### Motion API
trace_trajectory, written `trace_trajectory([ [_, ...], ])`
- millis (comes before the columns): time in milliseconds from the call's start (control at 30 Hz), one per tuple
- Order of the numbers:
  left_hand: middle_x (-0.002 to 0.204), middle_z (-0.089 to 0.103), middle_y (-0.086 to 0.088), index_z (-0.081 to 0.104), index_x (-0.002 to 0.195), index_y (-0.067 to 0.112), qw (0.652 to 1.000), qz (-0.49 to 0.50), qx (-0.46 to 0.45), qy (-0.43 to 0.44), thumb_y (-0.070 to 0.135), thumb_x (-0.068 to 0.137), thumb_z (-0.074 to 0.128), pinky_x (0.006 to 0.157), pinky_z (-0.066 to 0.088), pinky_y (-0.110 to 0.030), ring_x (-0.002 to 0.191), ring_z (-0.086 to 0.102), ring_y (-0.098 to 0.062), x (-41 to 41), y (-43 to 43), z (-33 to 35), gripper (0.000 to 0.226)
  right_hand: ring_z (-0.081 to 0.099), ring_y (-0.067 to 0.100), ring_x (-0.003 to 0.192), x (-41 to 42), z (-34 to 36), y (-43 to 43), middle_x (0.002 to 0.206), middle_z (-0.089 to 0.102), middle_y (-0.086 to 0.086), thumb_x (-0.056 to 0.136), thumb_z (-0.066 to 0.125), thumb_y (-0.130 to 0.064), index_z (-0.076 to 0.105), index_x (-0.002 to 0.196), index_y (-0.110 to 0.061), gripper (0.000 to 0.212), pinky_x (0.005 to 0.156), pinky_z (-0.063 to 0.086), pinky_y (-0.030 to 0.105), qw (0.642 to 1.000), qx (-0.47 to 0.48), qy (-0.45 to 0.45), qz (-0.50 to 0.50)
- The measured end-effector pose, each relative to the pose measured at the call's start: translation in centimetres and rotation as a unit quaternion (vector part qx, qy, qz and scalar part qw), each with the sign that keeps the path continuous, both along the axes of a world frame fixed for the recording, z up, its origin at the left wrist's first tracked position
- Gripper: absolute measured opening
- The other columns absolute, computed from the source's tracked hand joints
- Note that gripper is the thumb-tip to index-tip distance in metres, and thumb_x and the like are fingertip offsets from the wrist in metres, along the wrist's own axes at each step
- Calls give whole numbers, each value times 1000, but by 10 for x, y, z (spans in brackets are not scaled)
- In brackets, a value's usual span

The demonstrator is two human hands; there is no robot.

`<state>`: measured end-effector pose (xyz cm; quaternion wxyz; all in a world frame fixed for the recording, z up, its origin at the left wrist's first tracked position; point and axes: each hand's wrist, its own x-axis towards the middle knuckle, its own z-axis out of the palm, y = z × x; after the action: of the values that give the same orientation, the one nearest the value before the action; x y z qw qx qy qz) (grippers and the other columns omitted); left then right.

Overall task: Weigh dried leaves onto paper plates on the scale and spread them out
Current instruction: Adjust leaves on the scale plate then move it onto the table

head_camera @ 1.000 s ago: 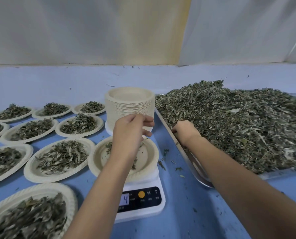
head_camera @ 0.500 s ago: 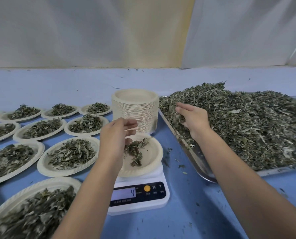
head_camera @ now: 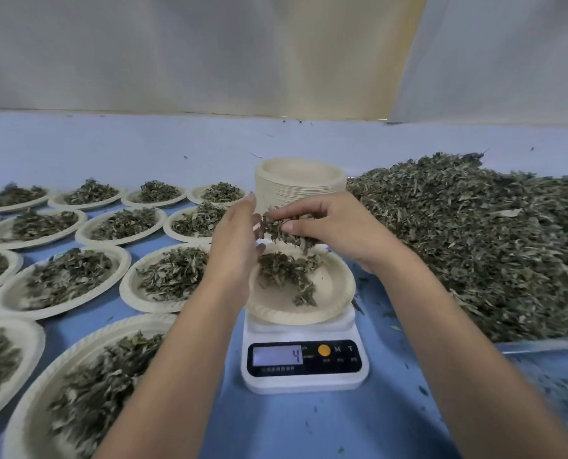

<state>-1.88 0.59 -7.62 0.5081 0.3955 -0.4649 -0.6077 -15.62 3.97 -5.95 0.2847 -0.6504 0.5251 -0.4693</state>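
Right hand (head_camera: 335, 226): pinching a clump of dried leaves (head_camera: 284, 231) between thumb and fingers, above the plate on the scale (head_camera: 334, 288).
Left hand (head_camera: 234, 240): fingers straight, palm turned to the clump, just beside it; contact cannot be told.
Plate on the scale: small loose pile at centre, much bare paper around it; not yet spread.
Scale (head_camera: 304, 382): display (head_camera: 277, 356) reads 4; unit too small to read.
Done: many filled plates (head_camera: 173, 273) in rows to the left, leaves spread on each.
Left: judged mid-fill. Drop the clump, check the reading, spread, move the plate off. Tall stack of empty plates (head_camera: 301, 180) behind the scale and large heap (head_camera: 474, 243) at right suggest much remaining.
Edges: tray lip (head_camera: 541, 345) near the scale's right side; nearest filled plate close at left, rims hidden by the left arm.
Open room: blue table (head_camera: 309, 425) in front of the scale, crumbs scattered; tight gaps between plates at left.
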Motion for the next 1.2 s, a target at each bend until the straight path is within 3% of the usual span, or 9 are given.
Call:
trace_trajectory([
  [100, 107, 60, 2, 58, 120, 20, 1000, -26, -16, -1, 34, 98, 47, 83, 51, -32, 103, 59, -16, -6, 2, 0, 28, 62, -4, 80, 4, -3, 0, 91, 71, -7, 83, 67, 2, 71, 97, -12, 20, 75, 47, 8, 1000, -14, 24, 5],
  [200, 88, 63, 6, 63, 94, 21, 999, -38, -37, -9, 25, 98, 47, 87, 50, -34, 88, 59, -15, -12, 6, -2, 16, 57, -13, 69, 7, -6, -2, 89, 67, -9, 81, 69, -1, 59, 93, -18, 23, 68, 46, 11, 996, -30, 79, -13],
  [300, 89, 65, 6, 64, 91, 20, 998, -34, -46, -5, 20, 99, 46, 90, 49, -34, 84, 59, -9, -14, 4, -5, 19, 53, -11, 55, 8, -8, -4, 89, 70, -4, 79, 71, -4, 50, 91, -24, 32, 60, 42, 12, 992, -49, 106, -36],
  [433, 102, 66, -1, 64, 100, 14, 999, -16, -34, 15, 6, 97, 47, 86, 52, -32, 97, 62, -15, -12, -2, -9, 19, 60, 5, 77, 9, -12, -5, 93, 70, -8, 74, 73, -2, 48, 100, -30, 46, 78, 48, 29, 991, -57, 111, -48],
  [533, 104, 69, -6, 67, 96, 13, 1000, 25, -17, 6, -2, 91, 50, 94, 50, -37, 105, 62, -21, -8, -7, -12, 23, 59, 5, 94, 8, -12, -5, 99, 68, -9, 72, 75, -1, 50, 106, -30, 51, 83, 42, 18, 989, -49, 127, -49],
  [767, 91, 67, -8, 67, 90, 6, 996, 53, -3, 73, -8, 91, 50, 70, 55, -21, 77, 62, -16, -2, -12, -9, 22, 48, -7, 60, -2, -7, -4, 102, 62, -10, 70, 81, -7, 51, 111, -29, 55, 55, 37, 9, 976, 8, 209, -59],
  [967, 91, 65, -9, 65, 84, 6, 994, 61, -10, 89, -9, 91, 48, 76, 56, -20, 94, 65, -20, -5, -10, -7, 24, 64, 7, 85, -6, -9, -4, 94, 68, -9, 76, 77, -34, 64, 99, -26, 27, 89, 52, 33, 985, 58, 156, -51],
  [1067, 92, 66, -9, 66, 84, 6, 994, 64, -5, 94, -9, 91, 49, 71, 56, -18, 94, 65, -20, -3, -10, -6, 24, 67, 19, 90, -6, -10, -7, 86, 71, 0, 89, 63, -25, 67, 92, -20, 7, 92, 50, 45, 988, 39, 122, -82],
  [1200, 93, 65, -10, 65, 83, 6, 993, 60, -1, 99, -9, 92, 47, 69, 55, -17, 95, 65, -21, -4, -10, -7, 25, 67, 18, 92, -5, -13, -11, 96, 69, 1, 90, 57, -6, 63, 93, -22, 17, 94, 49, 44, 991, 6, 80, -109],
])
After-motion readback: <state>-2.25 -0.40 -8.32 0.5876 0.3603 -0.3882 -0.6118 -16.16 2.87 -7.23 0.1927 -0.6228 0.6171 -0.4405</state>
